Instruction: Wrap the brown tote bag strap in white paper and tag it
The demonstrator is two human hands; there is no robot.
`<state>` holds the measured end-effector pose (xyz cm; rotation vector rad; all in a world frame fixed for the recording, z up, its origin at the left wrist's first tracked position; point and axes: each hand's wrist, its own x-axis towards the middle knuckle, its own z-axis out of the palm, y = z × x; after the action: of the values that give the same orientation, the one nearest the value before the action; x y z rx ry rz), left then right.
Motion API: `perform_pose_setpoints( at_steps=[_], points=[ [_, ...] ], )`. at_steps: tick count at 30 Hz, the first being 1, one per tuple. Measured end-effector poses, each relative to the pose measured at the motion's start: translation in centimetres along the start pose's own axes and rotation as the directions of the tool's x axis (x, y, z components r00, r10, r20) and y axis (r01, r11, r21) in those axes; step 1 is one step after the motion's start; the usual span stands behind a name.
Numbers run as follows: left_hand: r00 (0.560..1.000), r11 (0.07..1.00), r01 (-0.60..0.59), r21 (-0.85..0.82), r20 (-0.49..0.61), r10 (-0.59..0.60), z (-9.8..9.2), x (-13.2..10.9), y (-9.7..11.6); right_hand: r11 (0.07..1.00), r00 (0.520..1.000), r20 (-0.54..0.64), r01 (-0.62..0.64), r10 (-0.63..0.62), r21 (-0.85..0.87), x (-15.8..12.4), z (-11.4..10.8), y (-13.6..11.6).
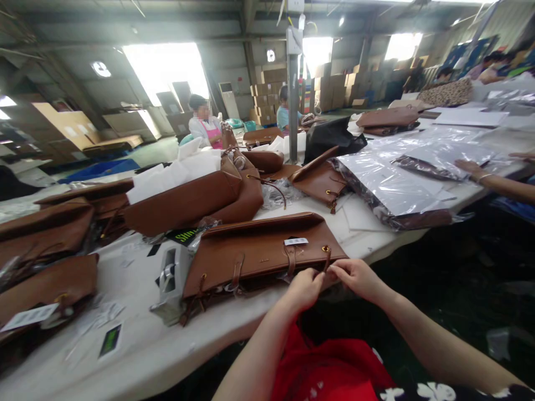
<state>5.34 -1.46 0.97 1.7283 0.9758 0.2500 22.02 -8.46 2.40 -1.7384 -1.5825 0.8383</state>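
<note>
Brown bag (pixel 259 245) lies flat at the white table's (pixel 154 351) near edge. Left hand (pixel 306 287) and right hand (pixel 357 277), fingertips together, pinch the cord (pixel 327 258) at its right eyelet. Apparent step: adjusting that cord; next move likely calls for small, even tension. Grey dispenser-like object (pixel 170 284) left; more bags (pixel 184 203) far left.

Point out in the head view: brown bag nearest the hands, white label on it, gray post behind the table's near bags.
Brown bag (pixel 259 245): head view, middle of its broad upper panel.
White label (pixel 296 241): head view, on its face.
Gray post (pixel 293 106): head view, on its shaft.
</note>
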Motion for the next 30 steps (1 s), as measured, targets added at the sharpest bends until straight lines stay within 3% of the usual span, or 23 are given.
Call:
perform_pose_setpoints(
  at_steps=[2, 5, 10, 14, 17, 20, 25, 30],
  points=[
    [0.991, 0.997, 0.063, -0.046, 0.119, -0.057, -1.5, 0.1, 0.6, 0.951, 0.970, -0.101, 0.194, -0.223, -0.242, 0.7, -1.1, -1.3],
    [0.955, 0.982, 0.157, -0.107, 0.270, -0.123, -2.5, -0.1, 1.1, 0.845, 0.917, 0.011, 0.371, -0.398, -0.385, 2.0, -1.5, -2.2],
    [0.913, 0.943, 0.291, -0.162, 0.343, -0.223, -1.2, -0.8, 0.2, 0.821, 0.919, 0.097, 0.386, -0.383, -0.420, 3.6, -1.0, -0.5],
    [0.926, 0.954, 0.260, -0.149, 0.320, -0.203, 0.6, -0.6, -1.8, 0.838, 0.910, 0.251, 0.406, -0.332, -0.364, 3.7, -0.1, 1.7],
    [0.939, 0.954, 0.250, -0.164, 0.281, -0.197, 1.6, -0.6, -3.1, 0.849, 0.915, 0.213, 0.399, -0.344, -0.345, 3.3, 1.1, 3.0],
    [0.909, 0.921, 0.323, -0.218, 0.344, -0.237, 1.9, -1.2, -4.3, 0.858, 0.919, 0.151, 0.394, -0.364, -0.328, 3.0, 2.0, 4.3],
    [0.859, 0.852, 0.422, -0.310, 0.436, -0.267, 1.2, -2.9, -5.8, 0.870, 0.933, 0.155, 0.360, -0.325, -0.337, 3.3, 2.4, 6.4],
    [0.872, 0.805, 0.411, -0.428, 0.443, -0.209, 0.6, -4.9, -6.4, 0.863, 0.927, 0.180, 0.374, -0.331, -0.339, 3.5, 2.8, 6.5]
  ],
)
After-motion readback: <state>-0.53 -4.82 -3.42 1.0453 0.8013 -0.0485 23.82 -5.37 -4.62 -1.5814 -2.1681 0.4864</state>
